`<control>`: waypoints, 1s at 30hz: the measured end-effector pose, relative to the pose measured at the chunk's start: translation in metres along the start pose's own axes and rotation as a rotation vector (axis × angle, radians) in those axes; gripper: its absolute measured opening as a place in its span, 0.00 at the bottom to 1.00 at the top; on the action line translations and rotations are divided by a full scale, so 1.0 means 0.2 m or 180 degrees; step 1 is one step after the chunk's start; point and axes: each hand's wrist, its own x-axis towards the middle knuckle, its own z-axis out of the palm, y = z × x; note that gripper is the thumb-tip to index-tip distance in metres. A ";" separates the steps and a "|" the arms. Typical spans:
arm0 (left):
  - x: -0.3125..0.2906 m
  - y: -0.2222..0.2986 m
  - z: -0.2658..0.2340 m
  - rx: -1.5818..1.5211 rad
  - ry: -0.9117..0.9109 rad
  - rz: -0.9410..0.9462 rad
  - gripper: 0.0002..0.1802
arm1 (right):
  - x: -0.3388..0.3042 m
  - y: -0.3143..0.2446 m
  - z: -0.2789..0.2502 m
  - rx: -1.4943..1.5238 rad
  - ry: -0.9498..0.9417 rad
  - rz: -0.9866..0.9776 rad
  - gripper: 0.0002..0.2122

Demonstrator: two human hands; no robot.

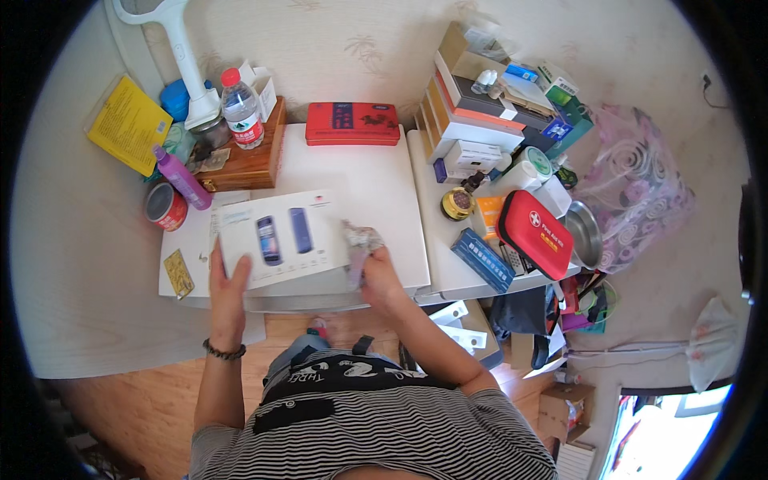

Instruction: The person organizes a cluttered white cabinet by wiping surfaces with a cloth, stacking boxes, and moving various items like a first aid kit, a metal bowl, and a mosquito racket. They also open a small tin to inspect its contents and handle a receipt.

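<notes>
My left hand (pixel 230 284) grips the near left corner of a flat white box (pixel 280 254) printed with pictures of dark blue phone-like devices. The box is slightly tilted above the white tabletop. At its right edge, my right hand (pixel 379 276) is closed on a crumpled greyish cloth (pixel 362 244); whether the cloth touches the box is hard to tell. A gold-patterned card (pixel 178 274) lies on the tabletop left of my left hand.
On the left stand a red tin (pixel 166 206), a purple spray bottle (pixel 182 178) and a wooden box (pixel 254 168) bearing a water bottle (pixel 242 112). A red flat box (pixel 352 124) lies at the back. Stacked boxes (pixel 480 120) and a red first-aid case (pixel 534 234) crowd the right.
</notes>
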 end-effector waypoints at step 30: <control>0.32 0.25 0.64 -0.1060 -0.1691 -0.0513 0.32 | 0.01 -0.53 -0.33 -0.0442 0.0952 -0.1180 0.21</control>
